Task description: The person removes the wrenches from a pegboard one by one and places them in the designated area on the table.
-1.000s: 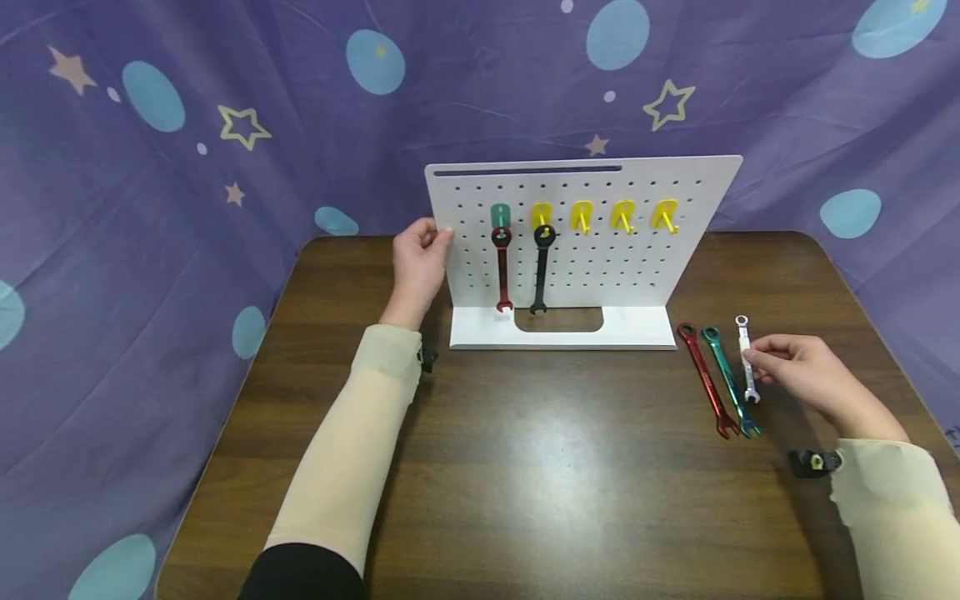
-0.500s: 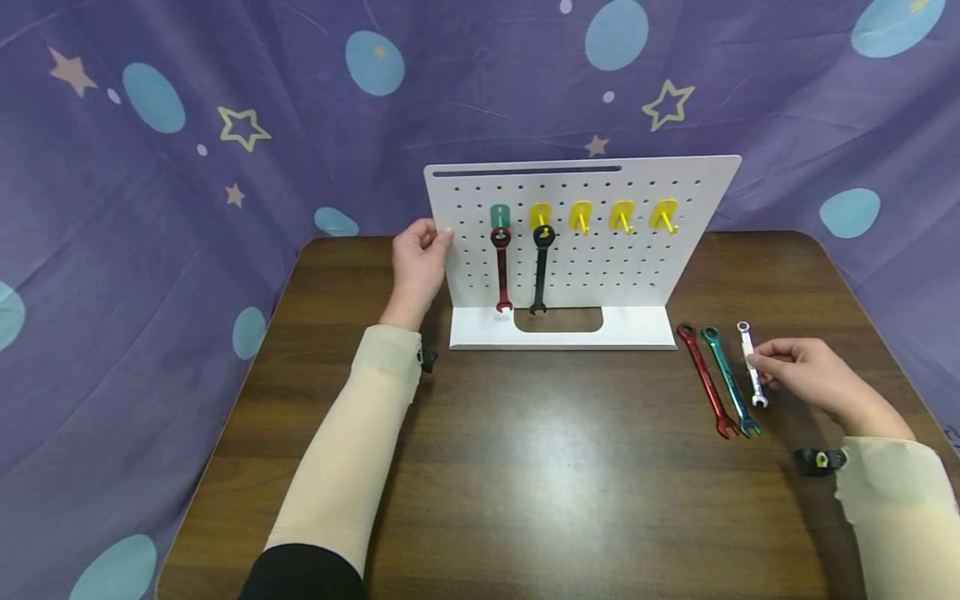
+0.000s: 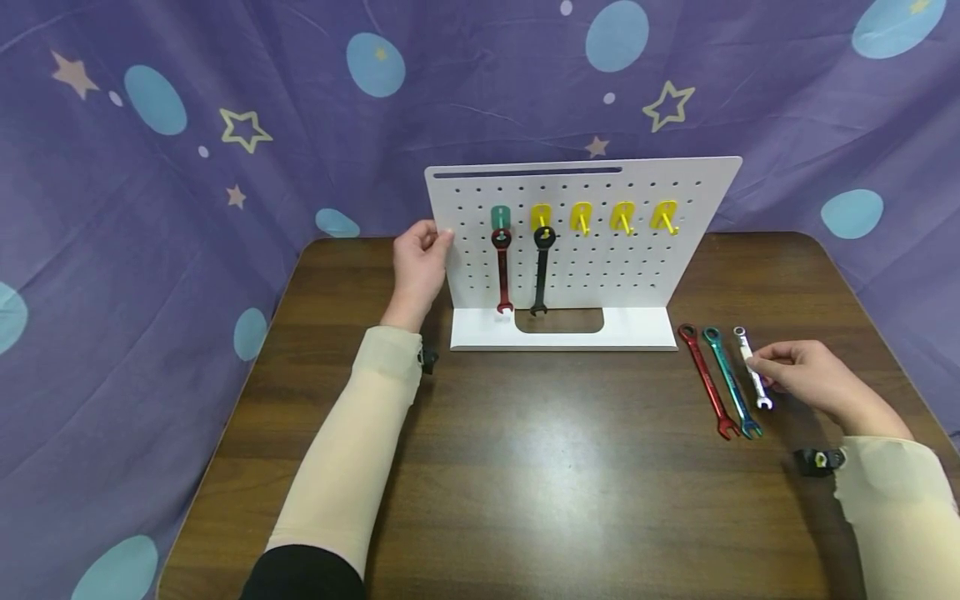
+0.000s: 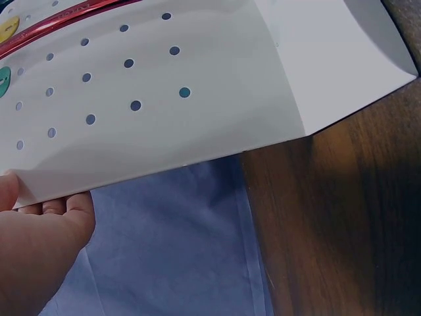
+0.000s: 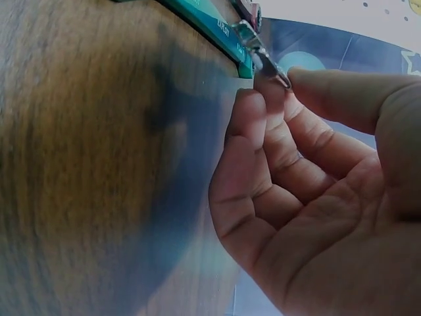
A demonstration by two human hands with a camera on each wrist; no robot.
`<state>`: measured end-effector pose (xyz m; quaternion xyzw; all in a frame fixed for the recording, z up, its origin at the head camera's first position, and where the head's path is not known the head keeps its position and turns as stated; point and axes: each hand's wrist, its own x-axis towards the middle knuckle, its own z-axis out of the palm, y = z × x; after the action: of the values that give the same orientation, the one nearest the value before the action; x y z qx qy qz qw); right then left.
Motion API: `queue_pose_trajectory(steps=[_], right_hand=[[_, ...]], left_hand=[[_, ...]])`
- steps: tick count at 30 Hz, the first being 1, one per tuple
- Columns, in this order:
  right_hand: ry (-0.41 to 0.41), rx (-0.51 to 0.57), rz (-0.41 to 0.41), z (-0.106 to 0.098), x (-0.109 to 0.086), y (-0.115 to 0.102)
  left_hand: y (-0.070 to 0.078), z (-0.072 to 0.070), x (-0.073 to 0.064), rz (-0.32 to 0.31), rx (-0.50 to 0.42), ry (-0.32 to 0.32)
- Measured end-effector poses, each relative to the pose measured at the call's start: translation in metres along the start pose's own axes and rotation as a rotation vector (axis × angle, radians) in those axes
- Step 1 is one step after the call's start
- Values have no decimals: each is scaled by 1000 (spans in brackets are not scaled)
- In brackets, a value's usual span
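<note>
My left hand [image 3: 420,265] pinches the left edge of a white pegboard [image 3: 600,275], thumb in front and fingers behind, as the left wrist view shows. Over on the right, my right hand [image 3: 806,375] pinches a small silver combination wrench [image 3: 753,371] between thumb and fingers; in the right wrist view the silver wrench [image 5: 260,56] sticks out past the fingertips. Just left of it a teal wrench [image 3: 727,375] and a red wrench [image 3: 705,375] lie side by side on the table. A dark red wrench [image 3: 503,271] and a black wrench [image 3: 541,271] hang on the board.
The black wrench hangs from a yellow hook, the dark red one from a green hook [image 3: 500,217]. Further right on the board are three bare yellow hooks [image 3: 622,217]. The board's white base [image 3: 637,331] stands on a brown wooden table [image 3: 480,467], with a purple curtain [image 3: 300,100] behind.
The silver wrench has shifted slightly, its lower end swinging to the right so that it slants more like the other two. My right hand has moved very little; the left hand keeps its place.
</note>
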<state>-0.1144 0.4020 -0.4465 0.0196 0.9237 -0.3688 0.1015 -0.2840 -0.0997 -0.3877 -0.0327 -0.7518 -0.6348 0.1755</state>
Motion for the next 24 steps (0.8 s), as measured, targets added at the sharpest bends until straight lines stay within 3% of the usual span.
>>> queue_pose_trajectory(steps=[13,24], right_hand=[[-14,-105,16,0,0,3],[42,-163,-2,4,1,7]], left_hand=[[0,-1,0,29,18,-9],[-2,-1,0,22,-16,-8]])
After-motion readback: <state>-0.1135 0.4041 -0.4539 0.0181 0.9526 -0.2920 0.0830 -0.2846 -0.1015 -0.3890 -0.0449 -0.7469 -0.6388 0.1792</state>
